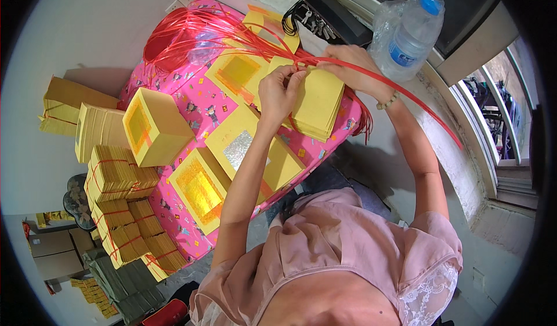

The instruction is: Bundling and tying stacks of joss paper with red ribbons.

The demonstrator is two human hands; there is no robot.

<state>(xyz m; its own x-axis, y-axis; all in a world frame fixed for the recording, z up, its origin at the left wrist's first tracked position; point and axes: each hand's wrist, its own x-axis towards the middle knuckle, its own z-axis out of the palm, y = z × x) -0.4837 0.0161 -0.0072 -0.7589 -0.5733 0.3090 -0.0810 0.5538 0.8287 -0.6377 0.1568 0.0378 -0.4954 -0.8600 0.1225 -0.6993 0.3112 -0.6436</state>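
Note:
Yellow paper sheets form a stack [319, 102] at the right part of the table, under my two hands. My left hand [278, 93] is closed, thumb and finger pinching a red plastic strip [297, 64] at the stack's upper edge. Just right of it, my right hand [355, 68] has its fingers curled round the red strip; its fingertips are partly hidden. A long loose red end [418, 107] runs out past my right wrist. More red strips [232, 33] lie in a tangled bunch across the far side of the table.
Yellow paper blocks with gold foil [200, 191] and silver foil [237, 149] lie on the pink patterned tablecloth [191, 97]. Several red-tied bundles [123, 172] are piled at the left edge. A water bottle [413, 36] and a black case [339, 18] stand on the window ledge.

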